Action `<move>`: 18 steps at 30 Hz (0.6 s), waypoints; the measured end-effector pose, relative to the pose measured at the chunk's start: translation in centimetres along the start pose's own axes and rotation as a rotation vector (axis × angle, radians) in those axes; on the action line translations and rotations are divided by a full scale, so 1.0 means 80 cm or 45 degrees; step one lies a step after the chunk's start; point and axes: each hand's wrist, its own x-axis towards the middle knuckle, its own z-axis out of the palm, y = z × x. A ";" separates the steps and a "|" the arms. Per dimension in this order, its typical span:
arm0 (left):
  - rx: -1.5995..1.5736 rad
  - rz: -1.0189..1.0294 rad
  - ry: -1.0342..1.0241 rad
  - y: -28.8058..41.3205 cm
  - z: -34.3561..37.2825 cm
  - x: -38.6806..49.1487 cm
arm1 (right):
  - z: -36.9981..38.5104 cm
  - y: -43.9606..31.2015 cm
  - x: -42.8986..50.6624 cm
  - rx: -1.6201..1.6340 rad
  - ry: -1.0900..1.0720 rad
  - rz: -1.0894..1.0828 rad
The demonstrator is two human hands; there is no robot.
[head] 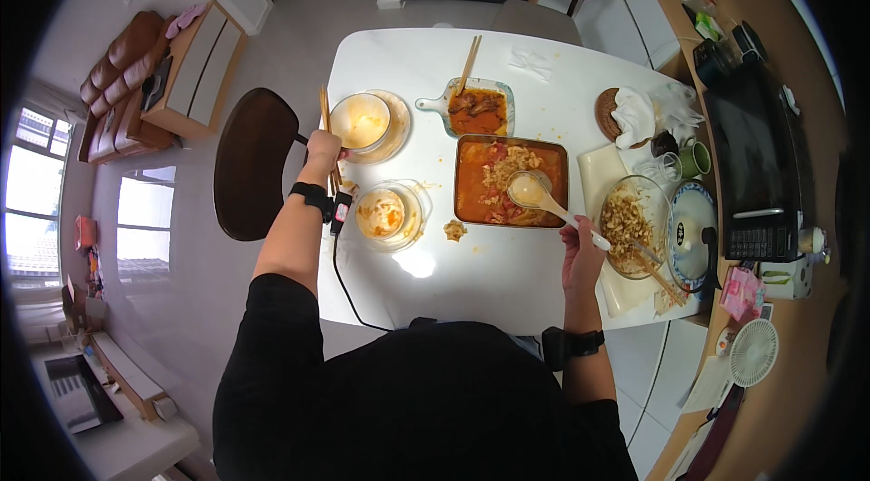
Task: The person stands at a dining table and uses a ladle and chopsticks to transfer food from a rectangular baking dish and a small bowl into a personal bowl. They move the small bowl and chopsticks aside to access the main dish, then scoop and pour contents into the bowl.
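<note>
My left hand (324,149) is closed around wooden chopsticks (324,107) at the table's left edge. Beside it a used bowl (361,121) stands on a plate (401,141). In my right hand (581,255) is the handle of a large light-coloured ladle (533,190). Its bowl is over the rectangular dish (511,223), which holds red soup with yellowish food pieces. A second used bowl (379,212), stained orange, rests on a glass plate (416,236) nearer to me. A food scrap (455,230) lies on the white table (435,297).
Beyond the rectangular dish, a handled dish (477,109) of sauce carries chopsticks (470,63). At right are a glass bowl of food (629,226), a glass lid (692,229), a green mug (694,158) and a microwave (754,168). A black cable (340,280) hangs from my left wrist device.
</note>
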 end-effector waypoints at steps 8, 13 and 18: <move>0.460 0.203 -0.060 -0.078 -0.047 -0.074 | 0.000 0.014 0.013 -0.008 -0.013 0.017; 0.466 0.251 -0.031 -0.165 -0.035 -0.125 | -0.005 0.019 0.021 -0.049 -0.097 0.021; 0.267 0.225 0.074 -0.188 -0.021 -0.139 | -0.005 0.018 0.021 -0.067 -0.111 0.020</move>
